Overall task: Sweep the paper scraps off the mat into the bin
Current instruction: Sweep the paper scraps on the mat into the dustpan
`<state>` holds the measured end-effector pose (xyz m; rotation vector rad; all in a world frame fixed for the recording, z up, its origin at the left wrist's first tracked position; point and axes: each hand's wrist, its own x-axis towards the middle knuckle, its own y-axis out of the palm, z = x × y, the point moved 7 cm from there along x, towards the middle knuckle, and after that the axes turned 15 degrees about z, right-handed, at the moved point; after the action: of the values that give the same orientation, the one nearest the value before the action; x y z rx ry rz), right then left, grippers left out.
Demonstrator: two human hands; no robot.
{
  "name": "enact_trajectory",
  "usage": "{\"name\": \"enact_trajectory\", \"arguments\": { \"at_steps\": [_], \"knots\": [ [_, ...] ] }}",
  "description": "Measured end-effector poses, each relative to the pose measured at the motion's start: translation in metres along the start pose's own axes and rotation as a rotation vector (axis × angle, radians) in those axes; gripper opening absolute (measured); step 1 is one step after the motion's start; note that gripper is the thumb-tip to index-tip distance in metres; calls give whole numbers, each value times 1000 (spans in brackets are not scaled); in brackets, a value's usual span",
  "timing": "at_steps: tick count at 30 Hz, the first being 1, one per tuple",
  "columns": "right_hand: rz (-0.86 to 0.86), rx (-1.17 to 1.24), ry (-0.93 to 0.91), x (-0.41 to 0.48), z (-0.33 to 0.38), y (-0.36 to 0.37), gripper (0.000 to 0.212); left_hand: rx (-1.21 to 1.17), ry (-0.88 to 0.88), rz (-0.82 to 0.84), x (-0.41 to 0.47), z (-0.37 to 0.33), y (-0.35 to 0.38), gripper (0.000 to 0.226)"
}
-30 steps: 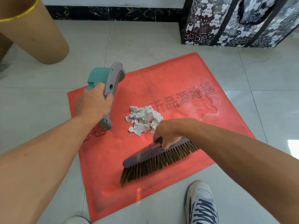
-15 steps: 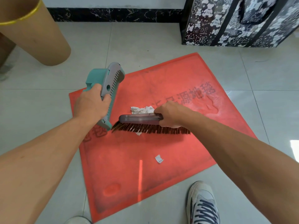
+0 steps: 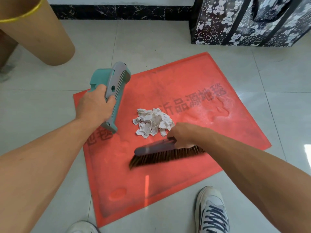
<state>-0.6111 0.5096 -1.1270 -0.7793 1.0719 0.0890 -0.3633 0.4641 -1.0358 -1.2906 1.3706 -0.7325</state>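
A red mat with grey characters lies on the tiled floor. A heap of white paper scraps sits near its middle. My left hand grips a teal and grey dustpan, held on edge at the mat's left side, a short way left of the heap. My right hand grips a grey brush with brown bristles, just in front of the heap, bristles down on the mat.
A tan cardboard cylinder stands at the back left. A black bag with white bear prints stands at the back right against the dark skirting. My white shoes are at the mat's near edge.
The brush, which was pressed against the heap beside the dustpan half a second ago, has drawn back toward me. The loose scrap on the near mat is gone from view. The dustpan stayed put.
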Motion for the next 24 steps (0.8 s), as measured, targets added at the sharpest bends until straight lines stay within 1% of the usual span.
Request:
{"name": "enact_trajectory", "arguments": {
  "at_steps": [2,4,6,10,13,16,18,24],
  "knots": [
    [-137,17,24,0,-5,-16,15,5,8,-3,1,-1,1,27],
    [-204,85,41,-2,-11,-29,16,0,8,-1,2,-2,2,27],
    [-232,143,30,-5,-14,-39,15,-6,0,1,4,-1,1,27],
    [-232,151,-5,-12,-17,-47,19,-21,-13,-10,7,9,-6,28],
    [-278,183,29,-18,-32,-50,15,-63,-1,-15,7,19,-11,27],
    [-428,234,132,-29,-51,-58,16,-167,-23,-81,2,34,-19,26],
    [-525,288,233,-37,-64,-61,23,-229,-58,-109,-2,46,-22,27],
    [-664,443,514,-51,-96,-49,26,-429,-202,-105,-12,76,-11,27]
  ]
}}
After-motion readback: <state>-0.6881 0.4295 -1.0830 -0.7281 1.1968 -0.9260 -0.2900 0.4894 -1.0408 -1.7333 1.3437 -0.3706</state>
